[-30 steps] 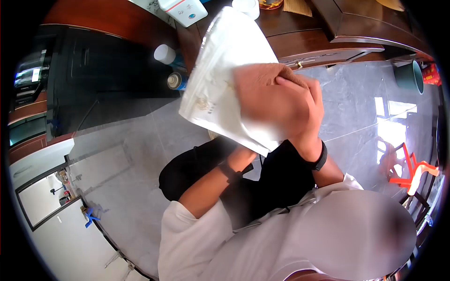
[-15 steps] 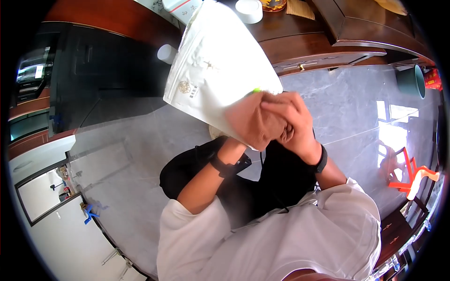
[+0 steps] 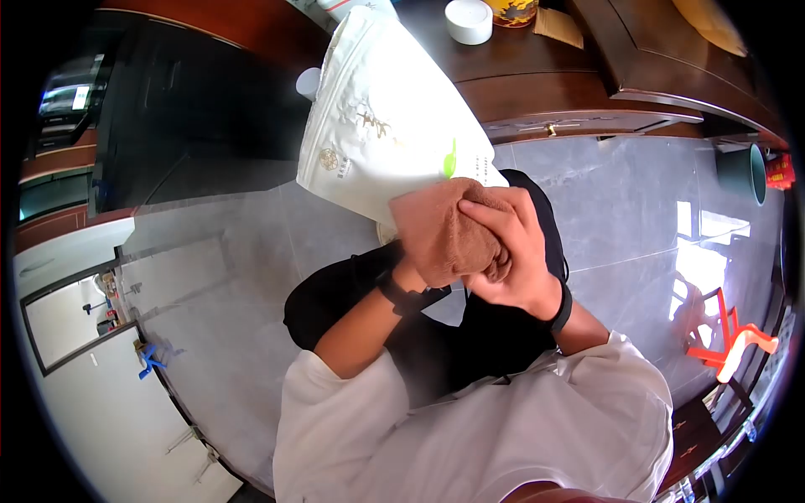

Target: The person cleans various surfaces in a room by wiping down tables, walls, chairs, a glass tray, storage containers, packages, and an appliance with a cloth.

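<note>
— I'm on the head feed, and the right hand (image 3: 516, 247) is in plain sight. What's in it?
— A brown cloth (image 3: 449, 230), all bunched up! Fingers bent over the top, the grip closed around the folds.
— And the left hand (image 3: 409, 275)?
— Mostly hidden from me behind the cloth, only a sliver showing beyond the dark wristband (image 3: 401, 295). I can't tell whether it's spread or gripping.
— Where do I have the white pouch (image 3: 386, 92)?
— Just ahead of the hands, tilted, printed face toward my lens, the cloth across its lower end. There's a green mark (image 3: 450, 158) near the cloth, gold lettering (image 3: 375, 124) farther up, a round emblem (image 3: 328, 159) by the left edge.
— What's past it?
— The dark wooden surface (image 3: 520, 54)! It carries a white round tub (image 3: 469, 23), a yellow patterned container (image 3: 513, 10) just beside that, then a flat brown piece (image 3: 558, 28).
— Over on the right?
— Grey tiled floor (image 3: 620, 218), a green bin (image 3: 742, 174) upright on it, and an orange-red frame (image 3: 738, 352), well apart from the hands.
</note>
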`<state>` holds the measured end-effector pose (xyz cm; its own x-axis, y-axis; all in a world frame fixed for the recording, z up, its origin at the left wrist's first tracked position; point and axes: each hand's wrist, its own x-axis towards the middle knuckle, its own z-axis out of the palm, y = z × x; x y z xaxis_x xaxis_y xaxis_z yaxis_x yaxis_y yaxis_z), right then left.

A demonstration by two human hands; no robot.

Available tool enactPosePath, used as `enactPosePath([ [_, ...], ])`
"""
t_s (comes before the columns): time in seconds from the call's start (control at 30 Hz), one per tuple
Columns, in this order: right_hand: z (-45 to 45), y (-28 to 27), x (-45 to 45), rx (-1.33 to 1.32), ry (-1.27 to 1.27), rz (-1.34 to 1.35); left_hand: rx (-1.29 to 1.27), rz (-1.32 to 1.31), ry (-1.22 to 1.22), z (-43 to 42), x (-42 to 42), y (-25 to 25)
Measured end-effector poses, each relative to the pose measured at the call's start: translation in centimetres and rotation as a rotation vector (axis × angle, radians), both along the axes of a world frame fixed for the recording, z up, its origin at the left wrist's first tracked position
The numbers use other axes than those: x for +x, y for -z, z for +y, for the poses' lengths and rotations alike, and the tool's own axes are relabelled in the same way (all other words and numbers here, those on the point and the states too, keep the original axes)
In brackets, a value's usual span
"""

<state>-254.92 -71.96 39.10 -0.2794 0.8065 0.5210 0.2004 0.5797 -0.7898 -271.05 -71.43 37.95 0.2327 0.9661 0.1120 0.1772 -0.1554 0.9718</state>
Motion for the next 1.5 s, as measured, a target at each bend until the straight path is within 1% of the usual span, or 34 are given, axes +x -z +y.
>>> enactPosePath([
  [0.07, -0.3, -0.1, -0.2, 0.019, -0.019, -0.026, -0.029, -0.086, 0.007, -0.2, -0.3, 0.5],
  [0.1, -0.2, 0.1, -0.1, 0.013, -0.003, -0.056, 0.076, -0.098, 0.012, 0.0, -0.2, 0.7],
  [0.17, 0.2, 0.3, 0.2, 0.002, 0.031, -0.116, 0.142, -0.139, -0.007, 0.0, 0.3, 1.9],
  [0.2, 0.4, -0.3, -0.1, -0.006, 0.078, -0.007, 0.104, -0.169, -0.033, -0.3, 0.7, 4.0],
  [0.3, 1.3, 0.1, 1.3, 0.109, 0.058, 0.023, 0.187, 0.108, 0.072, 1.9, 0.4, 3.2],
  [0.33, 1.6, 0.1, 1.9, 0.125, 0.104, 0.074, 0.058, -0.013, 0.013, 2.5, 0.6, 8.6],
  [0.37, 2.0, 1.2, 2.8, 0.18, 0.173, 0.091, -0.012, -0.006, -0.123, 2.4, 1.0, 6.3],
  [0.4, 2.2, 2.1, 3.7, 0.164, 0.266, 0.125, -0.085, -0.01, -0.257, 2.4, 1.5, 3.9],
  [0.43, 2.2, 2.8, 4.9, 0.055, 0.374, 0.197, -0.285, -0.195, -0.286, 3.5, 1.5, 0.9],
  [0.47, 2.1, 3.4, 6.0, -0.066, 0.478, 0.292, -0.321, -0.295, -0.231, 4.1, 1.3, -0.1],
  [0.5, 2.4, 3.8, 7.1, -0.186, 0.524, 0.392, -0.358, -0.395, -0.174, 4.3, 1.0, -0.6],
  [0.53, 2.6, 3.7, 7.8, -0.291, 0.553, 0.5, -0.448, -0.442, -0.12, 4.3, 0.5, -0.7],
  [0.6, 3.5, 3.3, 8.9, -0.426, 0.535, 0.661, -0.501, -0.469, 0.03, 3.7, 0.4, -1.3],
  [0.63, 3.9, 1.2, 8.3, -0.481, 0.483, 0.781, -0.529, -0.48, 0.106, 3.5, 0.2, -1.5],
  [0.67, 3.9, -0.7, 7.2, -0.552, 0.534, 0.851, -0.596, -0.582, 0.18, 3.7, -0.4, -0.5],
  [0.77, 4.0, 1.8, 8.1, -0.465, 0.338, 0.751, -0.532, -0.805, 0.235, 2.6, 0.3, 0.5],
  [0.8, 4.1, 2.4, 8.1, -0.441, 0.323, 0.711, -0.589, -0.885, 0.294, 2.4, 0.3, 0.7],
  [0.87, 3.9, 2.5, 7.7, -0.426, 0.312, 0.649, -0.663, -0.808, 0.27, 2.4, 0.0, 0.7],
  [0.9, 3.8, 2.5, 7.7, -0.49, 0.367, 0.626, -0.636, -0.779, 0.207, 2.3, 0.1, 0.6],
  [0.97, 4.1, 2.9, 8.9, -0.439, 0.4, 0.558, -0.584, -0.714, 0.082, 2.4, 0.5, 0.1],
  [1.0, 4.1, 3.0, 9.9, -0.464, 0.407, 0.535, -0.551, -0.659, -0.004, 2.5, 0.6, 0.0],
  [1.03, 4.3, 2.9, 10.1, -0.399, 0.529, 0.477, -0.516, -0.604, -0.091, 2.6, 0.7, -0.2],
  [1.1, 3.9, 2.0, 10.7, -0.303, 0.533, 0.444, -0.389, -0.498, -0.186, 2.4, 1.6, -0.7],
  [1.17, 3.5, 0.4, 8.6, -0.134, 0.502, 0.44, -0.291, -0.396, -0.252, 2.4, 2.3, -0.8],
  [1.2, 3.3, 0.0, 7.8, -0.05, 0.491, 0.439, -0.262, -0.36, -0.249, 2.4, 2.6, -0.9],
  [1.27, 3.2, -0.5, 7.3, 0.041, 0.394, 0.004, -0.206, -0.287, -0.236, 2.3, 3.1, -0.9],
  [1.3, 3.0, -0.9, 6.2, 0.077, 0.33, -0.154, -0.172, -0.14, -0.176, 2.2, 2.8, -0.6],
  [1.37, 2.4, 0.1, 4.2, -0.03, 0.261, -0.151, -0.015, 0.065, -0.166, 1.5, 2.9, 0.3],
  [1.4, 2.4, 0.1, 3.9, -0.017, 0.265, -0.145, 0.045, -0.081, -0.158, 1.7, 3.2, 0.9],
  [1.5, 2.8, -0.8, 3.5, 0.004, 0.247, -0.035, 0.166, -0.026, -0.115, 2.0, 3.3, 0.2],
])
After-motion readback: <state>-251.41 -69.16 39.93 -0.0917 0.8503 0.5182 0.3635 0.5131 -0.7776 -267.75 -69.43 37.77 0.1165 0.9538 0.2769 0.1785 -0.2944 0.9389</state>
